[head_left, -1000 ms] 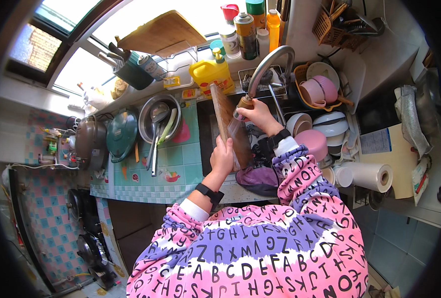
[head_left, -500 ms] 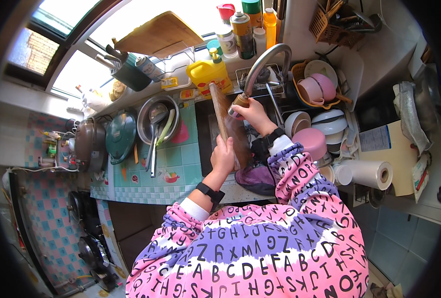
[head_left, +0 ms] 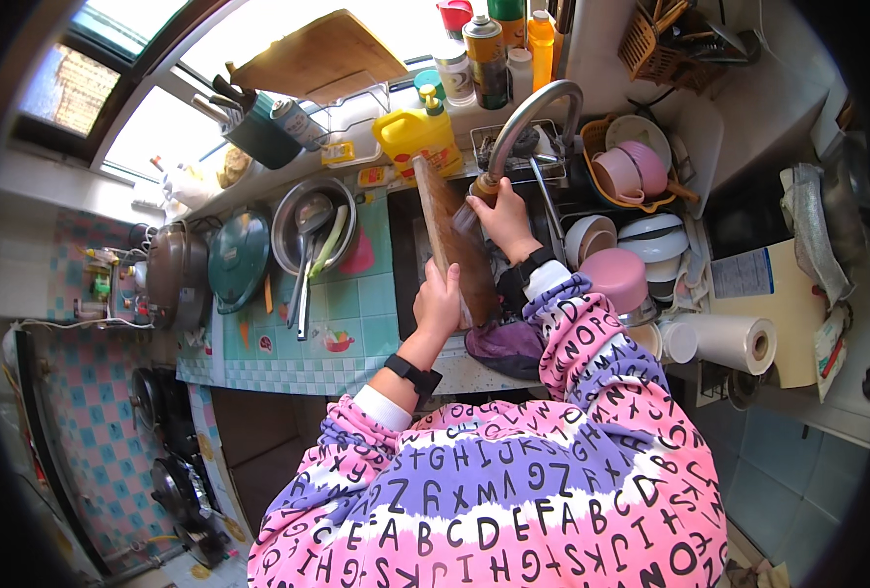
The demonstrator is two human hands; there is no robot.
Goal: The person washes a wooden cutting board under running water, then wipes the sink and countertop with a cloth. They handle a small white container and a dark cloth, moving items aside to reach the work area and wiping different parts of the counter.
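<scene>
Little shift since earlier: left hand (head_left: 439, 300) still clamps the wooden cutting board's (head_left: 452, 240) near edge, tilted over the sink (head_left: 407, 257), right hand (head_left: 501, 218) closed beside the faucet (head_left: 531, 116); wet grip could slip, dropping board onto dishes.

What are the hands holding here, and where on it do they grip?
The left hand grips a wooden cutting board by its near lower edge, tilted on edge over the sink. The right hand rests against the board's far face under the faucet.
</scene>
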